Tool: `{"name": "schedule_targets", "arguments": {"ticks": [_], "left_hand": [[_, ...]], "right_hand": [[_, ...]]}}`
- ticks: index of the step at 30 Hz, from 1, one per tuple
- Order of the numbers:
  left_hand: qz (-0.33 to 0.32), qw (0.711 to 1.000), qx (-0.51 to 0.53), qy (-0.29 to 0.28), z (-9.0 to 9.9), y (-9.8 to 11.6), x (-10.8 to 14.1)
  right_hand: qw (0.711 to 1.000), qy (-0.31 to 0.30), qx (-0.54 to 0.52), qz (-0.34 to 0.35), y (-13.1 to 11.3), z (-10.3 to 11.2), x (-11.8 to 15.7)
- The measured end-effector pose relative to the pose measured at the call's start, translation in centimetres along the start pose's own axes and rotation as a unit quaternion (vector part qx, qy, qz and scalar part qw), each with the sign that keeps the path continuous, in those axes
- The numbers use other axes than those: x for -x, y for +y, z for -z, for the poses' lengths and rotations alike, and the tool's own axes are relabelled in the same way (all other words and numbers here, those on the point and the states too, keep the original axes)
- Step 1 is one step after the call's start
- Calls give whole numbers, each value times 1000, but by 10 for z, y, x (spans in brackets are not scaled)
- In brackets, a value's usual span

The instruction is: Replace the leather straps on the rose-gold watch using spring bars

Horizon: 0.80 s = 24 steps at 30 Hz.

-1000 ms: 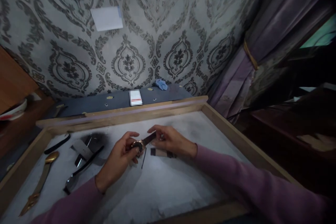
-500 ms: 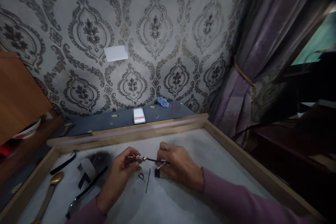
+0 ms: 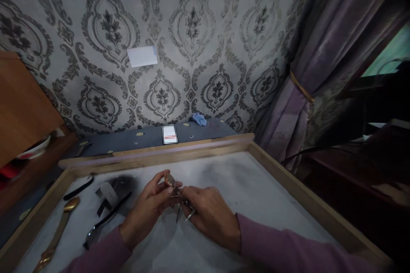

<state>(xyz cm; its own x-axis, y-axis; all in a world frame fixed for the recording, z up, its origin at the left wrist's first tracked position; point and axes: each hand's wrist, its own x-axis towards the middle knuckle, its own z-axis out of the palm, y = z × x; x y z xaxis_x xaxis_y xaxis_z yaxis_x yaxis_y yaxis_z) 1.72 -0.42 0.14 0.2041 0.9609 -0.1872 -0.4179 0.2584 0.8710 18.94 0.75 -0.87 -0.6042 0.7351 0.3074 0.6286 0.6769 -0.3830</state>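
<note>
A small watch (image 3: 171, 180) with a pale round face or back is held up at the middle of the tray. My left hand (image 3: 149, 204) pinches its case between thumb and fingers. My right hand (image 3: 209, 213) is closed on the strap close to the case, and a thin metal tool (image 3: 190, 215) sticks out beneath its fingers. Part of a thin dark strip (image 3: 178, 213) shows on the white surface below the hands. Whatever else lies under my right hand is hidden.
Left in the wooden-framed tray (image 3: 198, 148) lie a gold watch (image 3: 59, 234), a black-strapped watch (image 3: 105, 221), a grey strap piece (image 3: 109, 194) and a black strap (image 3: 79, 188). Behind the frame are a blue cloth (image 3: 200, 119) and a white card (image 3: 169, 134).
My hands have come closer together, the right moving left and down. The watch is turned so that its round side shows. The view has shifted slightly.
</note>
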Motion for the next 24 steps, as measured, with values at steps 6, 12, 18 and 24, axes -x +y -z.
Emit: {"name": "schedule_targets", "arguments": {"ticks": [6, 12, 18, 24], "left_hand": [[21, 999, -13, -35, -2, 4, 1], [14, 998, -30, -46, -3, 4, 3], [-5, 995, -39, -88, -4, 3, 3], [17, 997, -65, -34, 2, 3, 0]], "right_hand": [[997, -32, -73, 5, -2, 4, 0], [996, -71, -51, 16, 0, 3, 0], [993, -78, -78, 31, -2, 7, -1], [973, -23, -223, -53, 5, 7, -8]]}}
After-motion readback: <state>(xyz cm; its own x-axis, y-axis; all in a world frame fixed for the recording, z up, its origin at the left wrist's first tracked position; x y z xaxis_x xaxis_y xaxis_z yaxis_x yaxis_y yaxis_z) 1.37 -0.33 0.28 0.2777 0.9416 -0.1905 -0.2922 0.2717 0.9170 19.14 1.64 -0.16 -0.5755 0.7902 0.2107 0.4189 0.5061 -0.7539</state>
